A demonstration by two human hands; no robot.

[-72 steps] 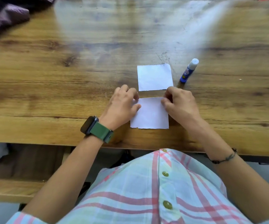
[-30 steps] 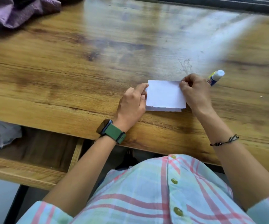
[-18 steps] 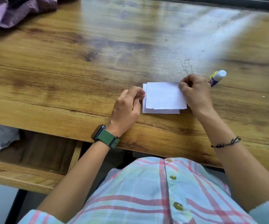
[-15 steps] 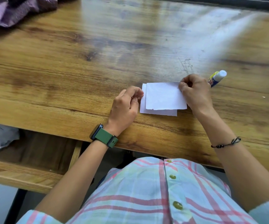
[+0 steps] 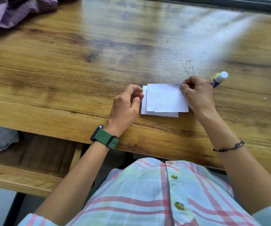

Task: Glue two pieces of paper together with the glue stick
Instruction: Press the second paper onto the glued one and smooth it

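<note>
Two small white papers lie overlapped near the front edge of the wooden table (image 5: 66, 75). My right hand (image 5: 196, 95) pinches the far right corner of the upper paper (image 5: 165, 97). The lower paper (image 5: 159, 114) peeks out along the left and near sides. My left hand (image 5: 126, 105) rests curled at the lower paper's left edge, fingertips touching or nearly touching it; a grip cannot be confirmed. The capped glue stick (image 5: 218, 79), blue and yellow with a white cap, lies on the table just behind my right hand.
A purple cloth (image 5: 15, 12) is bunched at the table's far left corner. A lower wooden shelf (image 5: 25, 176) with a crumpled white item (image 5: 1, 141) sits under the table at left. The table's near edge runs close under my wrists.
The nearer paper was carried up onto the farther one; since a second ago the lower sheet has slid out left and toward me, and my left hand drew back slightly.
</note>
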